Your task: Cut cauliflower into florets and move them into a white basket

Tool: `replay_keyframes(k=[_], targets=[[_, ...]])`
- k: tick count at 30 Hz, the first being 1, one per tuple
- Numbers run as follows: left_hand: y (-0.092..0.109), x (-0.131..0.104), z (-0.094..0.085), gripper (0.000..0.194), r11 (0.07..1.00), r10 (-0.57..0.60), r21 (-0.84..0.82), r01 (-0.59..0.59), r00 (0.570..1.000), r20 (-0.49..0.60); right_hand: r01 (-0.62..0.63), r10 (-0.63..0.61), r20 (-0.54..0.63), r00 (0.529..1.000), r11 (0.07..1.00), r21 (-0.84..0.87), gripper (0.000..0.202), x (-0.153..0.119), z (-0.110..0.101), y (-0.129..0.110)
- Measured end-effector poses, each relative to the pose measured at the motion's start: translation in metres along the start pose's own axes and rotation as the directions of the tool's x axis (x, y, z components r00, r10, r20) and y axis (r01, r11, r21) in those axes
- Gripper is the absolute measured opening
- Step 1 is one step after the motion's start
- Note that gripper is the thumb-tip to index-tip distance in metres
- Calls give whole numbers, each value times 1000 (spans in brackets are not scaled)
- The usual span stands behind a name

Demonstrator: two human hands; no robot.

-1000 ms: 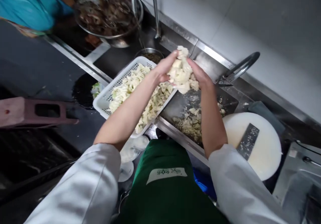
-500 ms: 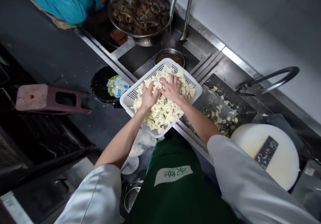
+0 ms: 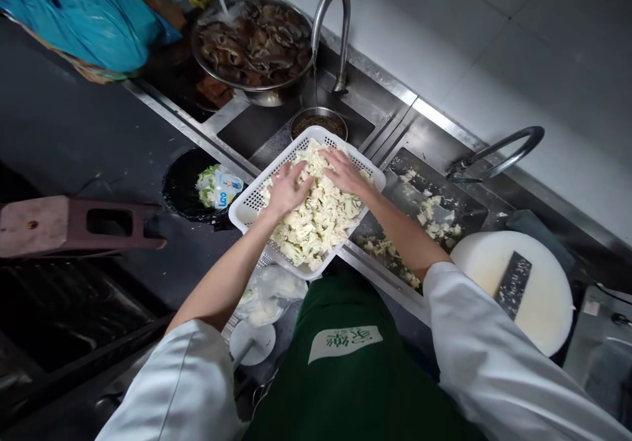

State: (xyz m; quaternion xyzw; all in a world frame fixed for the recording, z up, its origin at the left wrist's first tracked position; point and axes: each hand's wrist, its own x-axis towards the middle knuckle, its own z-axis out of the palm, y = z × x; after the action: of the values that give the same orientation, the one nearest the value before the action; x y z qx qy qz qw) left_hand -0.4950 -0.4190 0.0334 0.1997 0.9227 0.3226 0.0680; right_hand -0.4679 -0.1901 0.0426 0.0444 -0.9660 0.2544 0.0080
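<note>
A white perforated plastic basket (image 3: 240,212) full of cut cauliflower (image 3: 316,224) rests across the sink's front edge, close to my apron. My left hand (image 3: 289,189) lies on the florets at the left side, fingers spread and touching them. On the far right part of the heap, my right hand (image 3: 344,171) lies with its fingers stretched out over the pieces. Neither hand is closed round anything that I can see. Just behind the basket, a small metal bowl (image 3: 318,124) stands in the sink under a thin stream of water.
A steel bowl of dark wood-ear-like pieces (image 3: 257,46) stands back left. Faucets (image 3: 340,6) rise along the wall. Cauliflower scraps lie in the right sink (image 3: 439,207). A cleaver (image 3: 514,283) lies on a round board (image 3: 543,296). A black-lined bin (image 3: 182,187) and stool (image 3: 74,227) stand left.
My hands have spread apart over the cauliflower, from close together at its middle to opposite sides. The camera view has shifted a little; the basket stays by the sink edge.
</note>
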Motion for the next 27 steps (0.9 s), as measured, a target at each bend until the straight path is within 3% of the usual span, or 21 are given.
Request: replay_keyframes(k=[3,5,9,11,12,14,15,17,19,21,22,23,25,26,27], targets=[[18,-4,19,67,998,-10,58,9,1000,13,-38,38,-12,999,999,-39,59,-6,25,0],[20,-4,23,68,997,-16,71,16,1000,8,-56,55,-23,998,998,-35,60,-4,33,-3],[14,-5,5,69,998,-9,54,6,998,57,-73,74,-76,994,997,23,56,-14,23,-13],[17,-12,-8,68,999,20,34,-19,999,-38,-72,83,-229,970,996,58,54,-39,17,-7],[20,-18,-11,67,998,62,13,-61,988,-143,-99,118,-318,941,992,76,53,-58,15,1],[30,-38,-9,58,968,214,-47,-247,907,-362,-239,267,-432,861,964,120,52,-106,16,27],[36,-52,-1,50,925,302,-87,-369,856,-419,-342,368,-439,820,929,140,51,-134,17,44],[50,-86,28,38,791,479,-182,-584,776,-409,-555,562,-353,748,821,132,48,-186,17,83],[68,-119,73,31,665,657,-273,-696,718,-230,-697,685,-206,698,717,23,45,-223,11,126],[88,-137,127,32,656,729,-314,-686,684,27,-720,715,-91,693,681,-136,47,-233,-4,174],[97,-137,155,35,708,697,-301,-639,701,149,-694,700,-60,712,688,-211,48,-227,-14,198],[104,-132,181,37,786,616,-259,-561,745,255,-656,673,-43,738,702,-277,49,-214,-24,222],[108,-109,228,46,943,331,-109,-315,846,418,-577,606,-50,794,725,-376,50,-171,-42,269],[106,-94,249,55,986,157,-24,-166,862,482,-558,588,-60,806,723,-407,50,-146,-47,291],[100,-79,268,66,999,-7,45,-20,843,537,-543,573,-63,817,727,-421,51,-122,-50,312]])
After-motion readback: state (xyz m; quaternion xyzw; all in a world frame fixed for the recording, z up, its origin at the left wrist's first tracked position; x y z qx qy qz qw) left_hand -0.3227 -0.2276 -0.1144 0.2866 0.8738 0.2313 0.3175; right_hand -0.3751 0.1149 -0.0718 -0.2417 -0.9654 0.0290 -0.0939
